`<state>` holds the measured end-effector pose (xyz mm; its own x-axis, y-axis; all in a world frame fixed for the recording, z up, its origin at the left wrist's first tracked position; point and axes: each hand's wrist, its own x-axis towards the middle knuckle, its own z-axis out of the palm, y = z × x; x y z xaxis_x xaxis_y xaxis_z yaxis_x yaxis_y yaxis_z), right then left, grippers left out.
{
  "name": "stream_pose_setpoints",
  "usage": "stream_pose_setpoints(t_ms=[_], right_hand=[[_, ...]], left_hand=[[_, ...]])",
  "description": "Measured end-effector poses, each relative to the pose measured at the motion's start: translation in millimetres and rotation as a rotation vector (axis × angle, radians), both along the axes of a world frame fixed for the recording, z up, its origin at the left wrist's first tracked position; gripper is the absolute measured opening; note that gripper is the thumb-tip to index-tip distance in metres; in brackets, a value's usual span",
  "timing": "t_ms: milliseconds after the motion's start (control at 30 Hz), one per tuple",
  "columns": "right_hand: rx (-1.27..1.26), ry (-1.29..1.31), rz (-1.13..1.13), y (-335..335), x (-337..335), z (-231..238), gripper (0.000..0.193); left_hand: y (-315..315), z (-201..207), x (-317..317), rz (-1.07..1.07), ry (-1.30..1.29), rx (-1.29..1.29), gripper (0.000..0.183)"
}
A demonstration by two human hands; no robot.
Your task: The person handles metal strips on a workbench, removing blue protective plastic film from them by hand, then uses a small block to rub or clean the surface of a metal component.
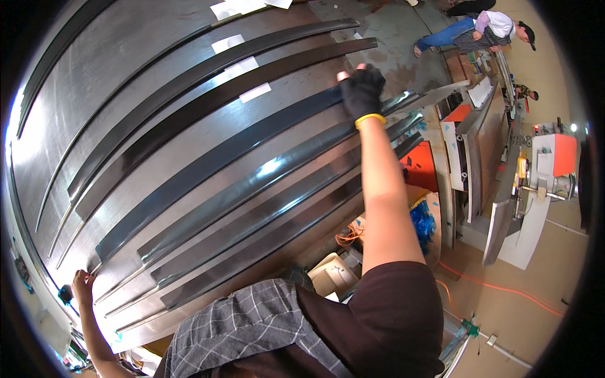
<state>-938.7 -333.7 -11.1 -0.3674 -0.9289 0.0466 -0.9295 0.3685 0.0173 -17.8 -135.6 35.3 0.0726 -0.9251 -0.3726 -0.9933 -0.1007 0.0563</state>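
Note:
Both my arms are stretched wide along a long, dark, slightly curved strip [214, 157] on the metal table. My right hand [363, 91], in a black fingerless glove with a yellow band at the wrist, is closed over the strip's far right end. At the near left, my bare left hand [82, 286] pinches the thin rod-like end that sticks out of the same strip. Nearer to me lies a glossy strip [252, 183], with further dark strips alongside. Beyond the held one are two more dark strips [170, 116], roughly parallel.
White paper pieces [255, 92] lie among the strips on the metal table [145, 38]. Right of it are leaning panels [485, 151], an orange sheet [421, 165], blue plastic [422, 223] and an orange cable [498, 286] on the floor. Another person [479, 31] stands at the far right.

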Motion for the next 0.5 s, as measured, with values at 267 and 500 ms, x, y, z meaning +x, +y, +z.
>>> stream_pose_setpoints(t_ms=[267,500], right_hand=[[0.140,0.006,-0.259,-37,-91,4,0.081],[-0.131,0.195,0.558,29,158,-35,0.075]], left_hand=[[-15,5,17,-0.066,-0.242,0.126,0.023],[-29,-39,34,-0.144,-0.186,0.160,0.027]])
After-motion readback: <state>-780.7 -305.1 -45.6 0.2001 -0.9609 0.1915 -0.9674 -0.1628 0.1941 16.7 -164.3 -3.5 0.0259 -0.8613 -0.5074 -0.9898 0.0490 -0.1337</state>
